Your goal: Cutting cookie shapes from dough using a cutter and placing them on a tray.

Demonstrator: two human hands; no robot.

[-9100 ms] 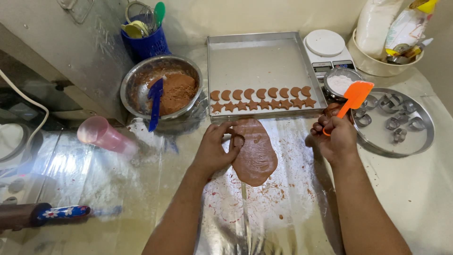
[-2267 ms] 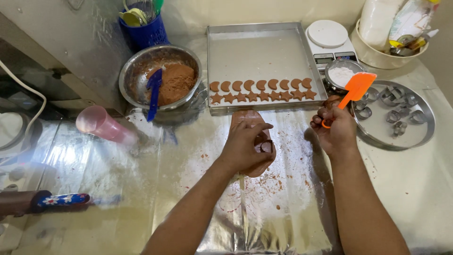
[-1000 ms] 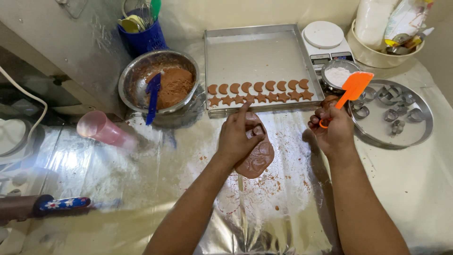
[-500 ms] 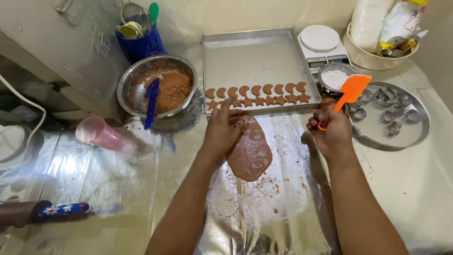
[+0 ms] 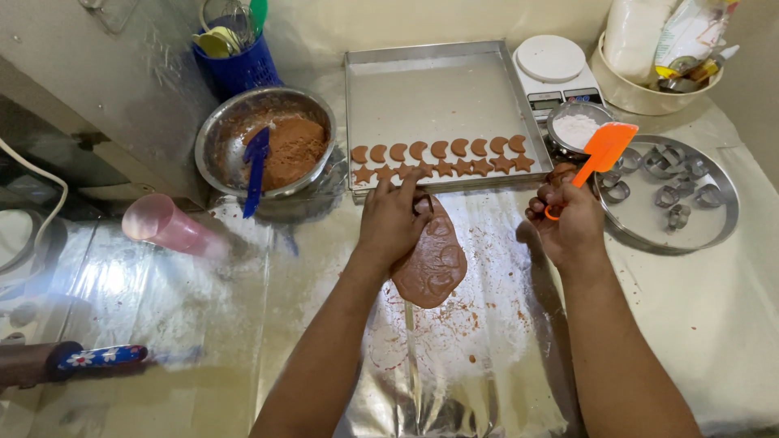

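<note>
My left hand (image 5: 393, 223) lies flat, fingers spread, on the upper left part of a flattened oval of brown dough (image 5: 434, 268) on the foil-covered counter. My right hand (image 5: 568, 223) is closed around an orange spatula (image 5: 602, 150), its blade pointing up and right, and it also seems to hold a small lump of dough. Just beyond the hands stands a metal baking tray (image 5: 438, 89) with two rows of brown moon and star cookies (image 5: 438, 158) along its near edge.
A steel bowl (image 5: 264, 146) with brown dough and a blue spatula (image 5: 256, 166) sits at the left. A round tray of metal cutters (image 5: 677, 195) is at the right, a flour bowl (image 5: 576, 126) and white scale (image 5: 552, 65) behind. A pink cup (image 5: 166, 227) and rolling pin (image 5: 69, 361) lie left.
My left hand picked the dough up, worked it into a lump, then laid it back and now presses it flat. My right hand has kept the orange spatula throughout.
</note>
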